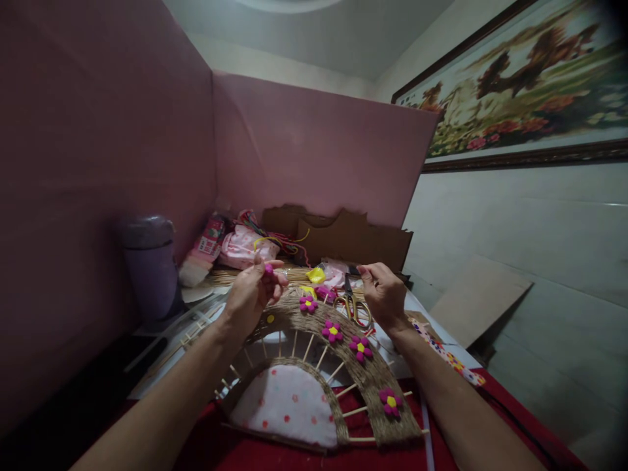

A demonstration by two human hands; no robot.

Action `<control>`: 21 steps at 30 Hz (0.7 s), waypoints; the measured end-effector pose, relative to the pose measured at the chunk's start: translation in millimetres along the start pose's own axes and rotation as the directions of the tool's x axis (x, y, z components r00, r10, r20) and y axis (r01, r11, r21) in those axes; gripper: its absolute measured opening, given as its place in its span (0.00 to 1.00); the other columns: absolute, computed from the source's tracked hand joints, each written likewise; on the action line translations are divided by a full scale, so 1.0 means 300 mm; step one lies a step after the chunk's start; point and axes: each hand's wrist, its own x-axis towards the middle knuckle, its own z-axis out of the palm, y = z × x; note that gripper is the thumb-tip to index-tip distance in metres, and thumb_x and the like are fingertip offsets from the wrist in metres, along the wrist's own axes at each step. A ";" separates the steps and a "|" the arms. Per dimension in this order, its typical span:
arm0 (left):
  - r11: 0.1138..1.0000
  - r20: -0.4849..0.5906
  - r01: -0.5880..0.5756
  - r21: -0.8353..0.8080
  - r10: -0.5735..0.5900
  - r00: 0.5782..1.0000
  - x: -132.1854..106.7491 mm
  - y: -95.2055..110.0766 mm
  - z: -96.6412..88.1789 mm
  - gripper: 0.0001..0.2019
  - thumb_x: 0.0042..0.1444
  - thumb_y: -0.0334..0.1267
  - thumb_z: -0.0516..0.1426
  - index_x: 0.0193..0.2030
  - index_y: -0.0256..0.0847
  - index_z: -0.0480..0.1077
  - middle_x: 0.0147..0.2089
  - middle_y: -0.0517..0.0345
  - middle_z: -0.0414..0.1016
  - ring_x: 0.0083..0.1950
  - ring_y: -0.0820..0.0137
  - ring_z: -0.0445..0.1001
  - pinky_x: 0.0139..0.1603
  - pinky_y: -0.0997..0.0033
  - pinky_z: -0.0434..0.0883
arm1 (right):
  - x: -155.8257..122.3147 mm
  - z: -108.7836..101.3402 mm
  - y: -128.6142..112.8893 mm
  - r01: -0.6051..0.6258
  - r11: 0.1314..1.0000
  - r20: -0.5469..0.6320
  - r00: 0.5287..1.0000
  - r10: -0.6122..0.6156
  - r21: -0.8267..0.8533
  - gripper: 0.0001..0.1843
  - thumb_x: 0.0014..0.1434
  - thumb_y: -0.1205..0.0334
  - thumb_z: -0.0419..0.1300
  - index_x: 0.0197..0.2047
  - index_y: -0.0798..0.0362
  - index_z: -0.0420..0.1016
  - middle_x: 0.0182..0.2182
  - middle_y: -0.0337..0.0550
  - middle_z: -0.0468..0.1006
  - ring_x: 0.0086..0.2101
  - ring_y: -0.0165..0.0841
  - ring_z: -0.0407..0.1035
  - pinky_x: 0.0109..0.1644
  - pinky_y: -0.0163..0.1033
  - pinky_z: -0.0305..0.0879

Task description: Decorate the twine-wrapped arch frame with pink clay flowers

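Observation:
Between the thumb and fingertips of my left hand (249, 288) is a small magenta clay piece (268, 269). My right hand (385, 293) is closed in a pinch to the right; whatever its fingertips hold, if anything, is too small to make out. Below both hands lies a fan-shaped craft piece of sticks and woven twine (385, 386), with a dotted cloth half-circle (284, 402) at its base. Several magenta flowers (360, 348) with yellow centres sit on the twine band. A lone yellow dot (270, 318) is on the band beneath my left hand.
Gold-handled scissors (350, 307) lie behind the band, close to my right hand. Yellow clay (315, 275) and a magenta packet (325, 294) are nearby. A purple tumbler (151, 268) stands left, cardboard (356, 242) leans at the back, and a red cloth (520, 418) covers the front.

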 end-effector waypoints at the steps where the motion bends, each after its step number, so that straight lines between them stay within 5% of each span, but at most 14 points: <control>1: 0.999 0.032 0.045 -0.029 -0.044 0.999 -0.004 0.002 0.001 0.19 0.52 0.49 0.58 0.37 0.32 0.70 0.21 0.57 0.70 0.17 0.77 0.63 0.16 0.79 0.56 | -0.001 -0.001 -0.004 0.011 1.000 0.001 1.000 -0.011 0.004 0.13 0.63 0.60 0.52 0.32 0.54 0.74 0.30 0.44 0.76 0.31 0.34 0.69 0.35 0.36 0.59; 6: 0.976 0.107 0.168 -0.137 -0.154 0.982 -0.018 0.004 0.007 0.15 0.52 0.42 0.60 0.43 0.33 0.72 0.23 0.61 0.67 0.22 0.79 0.63 0.20 0.81 0.60 | -0.005 -0.007 -0.025 0.051 0.998 0.007 0.999 -0.052 0.031 0.13 0.64 0.60 0.51 0.32 0.55 0.73 0.29 0.44 0.75 0.31 0.33 0.68 0.34 0.36 0.60; 12: 0.990 0.051 0.117 -0.081 -0.113 0.992 -0.023 -0.003 0.014 0.21 0.41 0.29 0.67 0.44 0.37 0.73 0.28 0.60 0.71 0.26 0.78 0.68 0.26 0.79 0.66 | -0.012 -0.018 -0.056 0.131 0.989 0.013 0.991 -0.132 0.064 0.11 0.63 0.61 0.52 0.32 0.54 0.73 0.29 0.44 0.74 0.31 0.33 0.68 0.35 0.36 0.60; 17: 0.997 -0.007 0.037 -0.068 -0.037 0.999 -0.010 -0.007 0.007 0.15 0.42 0.43 0.67 0.31 0.33 0.72 0.23 0.61 0.69 0.22 0.79 0.65 0.20 0.80 0.62 | -0.021 -0.023 -0.064 0.180 0.979 0.012 0.983 -0.182 0.098 0.10 0.63 0.63 0.53 0.33 0.54 0.74 0.30 0.44 0.75 0.32 0.33 0.69 0.35 0.36 0.61; 21: 0.998 -0.111 -0.059 -0.014 0.057 0.992 0.008 0.001 -0.009 0.17 0.42 0.46 0.66 0.32 0.32 0.73 0.21 0.61 0.69 0.20 0.79 0.64 0.19 0.81 0.60 | -0.022 -0.021 -0.065 0.181 0.978 0.008 0.983 -0.182 0.100 0.10 0.62 0.63 0.53 0.33 0.54 0.74 0.30 0.44 0.75 0.32 0.33 0.69 0.34 0.36 0.61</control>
